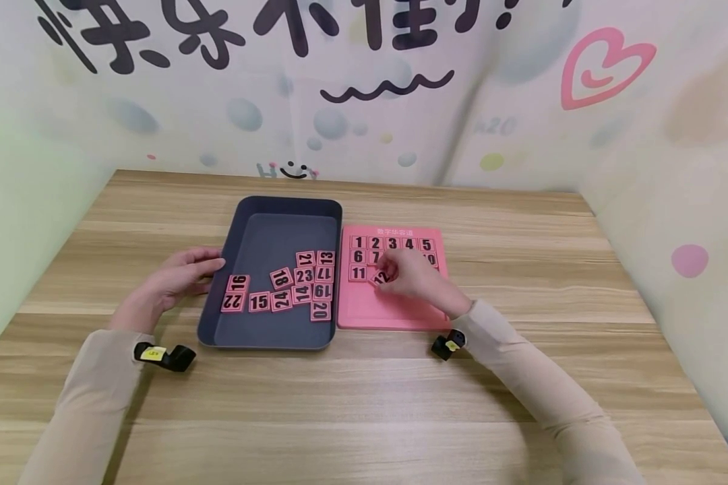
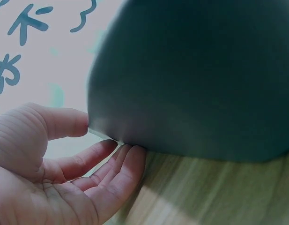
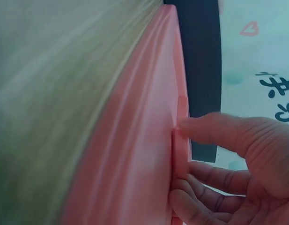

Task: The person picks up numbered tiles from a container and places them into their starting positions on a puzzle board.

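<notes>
Tile 12 [image 1: 381, 277], pink, black-numbered, tilted: right hand [image 1: 417, 275] pinches it, left hand [image 1: 176, 277] touches tray [image 1: 261, 246].

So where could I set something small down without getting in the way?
Bare table lies between the sleeves, nearer than the tray, and right of the pink board. The tray's far end is bare too, but number tiles crowd its side by the board.

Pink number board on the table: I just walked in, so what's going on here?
A person's right hand pinches the 12 tile, turned askew next to the 11 tile on the pink board. Tiles 1 to 5 form the top row; the hand partly hides the next row. The left hand touches the left side of the dark tray, where loose numbered tiles lie.
</notes>
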Tool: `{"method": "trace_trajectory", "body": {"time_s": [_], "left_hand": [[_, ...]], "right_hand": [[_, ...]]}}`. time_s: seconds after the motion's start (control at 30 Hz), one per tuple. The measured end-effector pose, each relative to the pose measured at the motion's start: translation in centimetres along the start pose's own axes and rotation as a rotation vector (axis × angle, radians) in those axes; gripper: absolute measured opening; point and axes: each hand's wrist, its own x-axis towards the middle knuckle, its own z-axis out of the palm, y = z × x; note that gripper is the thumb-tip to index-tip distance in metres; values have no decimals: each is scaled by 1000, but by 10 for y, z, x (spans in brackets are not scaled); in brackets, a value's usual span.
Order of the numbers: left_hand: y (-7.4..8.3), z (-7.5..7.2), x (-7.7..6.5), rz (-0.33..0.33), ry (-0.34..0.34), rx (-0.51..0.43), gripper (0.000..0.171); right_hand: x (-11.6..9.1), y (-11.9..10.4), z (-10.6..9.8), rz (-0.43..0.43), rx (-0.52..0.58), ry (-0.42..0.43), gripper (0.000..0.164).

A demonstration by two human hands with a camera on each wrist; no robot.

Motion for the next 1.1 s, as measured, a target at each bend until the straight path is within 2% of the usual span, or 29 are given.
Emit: {"method": "trace_trajectory", "body": {"time_s": [0.13, 0.27, 0.5, 0.7, 0.93, 1.1], "left_hand": [[0, 0, 0, 9, -7, -15, 60], [-1, 0, 0, 9, -12, -13, 60], [-1, -1, 0, 4, -15, -15, 60], [-1, -1, 0, 4, -13, -11, 59], [0, -1, 0, 5, -12, -12, 60], [0, -1, 0, 6, -14, -16, 60]], "right_hand": [[-1, -3, 0, 24, -29, 2, 36], [-3, -3, 0, 20, 2, -11, 36], [-4, -3, 0, 1, 40, -20, 25], [0, -4, 1, 42, 21, -10, 21], [5, -3, 1, 125, 68, 2, 20], [5, -3, 2, 121, 61, 0, 19]]}}
